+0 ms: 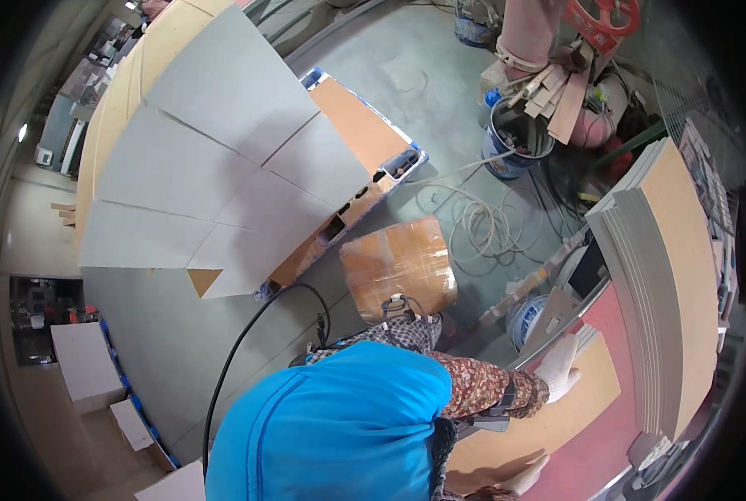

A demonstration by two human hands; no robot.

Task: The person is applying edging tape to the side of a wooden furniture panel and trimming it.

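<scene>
My left hand (pixel 559 371), in a white glove, rests at the far edge of a tan board (pixel 586 401) on a red work surface (pixel 605 447). Its fingers look stretched out along the board. A thin layered edge shows beside it, so more than one sheet may lie there. Lower down, my right hand (pixel 526 476) is partly in view near the board's near side, fingers extended and casting a shadow on the tan face. Flower-patterned sleeves cover my arms, and my blue garment (pixel 331 426) hides much of the near area.
A curved-looking stack of boards (pixel 648 309) stands to the right of the work surface. Behind me, grey panels (pixel 222 159) lie on a blue-edged pallet (pixel 410 159). A taped cardboard piece (pixel 399 265), a coiled hose (pixel 485 221) and a bucket of scraps (pixel 515 138) are on the floor.
</scene>
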